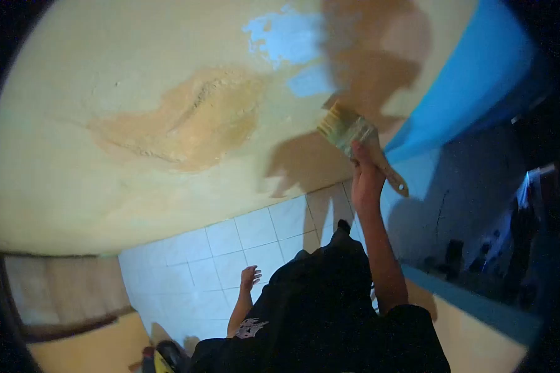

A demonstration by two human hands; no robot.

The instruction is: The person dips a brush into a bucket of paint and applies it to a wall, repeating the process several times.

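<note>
Flat paintbrush (358, 132) held at 2 o'clock from the view's centre, bristles turned toward 10 o'clock, handle with its holed end toward 4; whether the wall is touched by the bristle tips cannot be told. Broad, squared head, bristles pale and yellowish. It is gripped by the right hand (368, 173), fingers closed around the base of the head and the handle. The left hand (250, 277) is hung low near 7 o'clock, fingers parted and loosely bent, nothing seen in its grasp; floor is seen around it. The cream wall (168, 56) is marked at 10 o'clock by a rough tan patch (224, 130), ridged and crumbly, and at 12 by ragged-edged pale blue patches (286, 34). The cream is bounded at 2 o'clock by a smooth blue surface (460, 74). Below the wall's foot, a strip of square, pale floor tiles (227, 239) is left between wall and body; at 8 o'clock it is bordered by a brown framed panel (68, 289).
</note>
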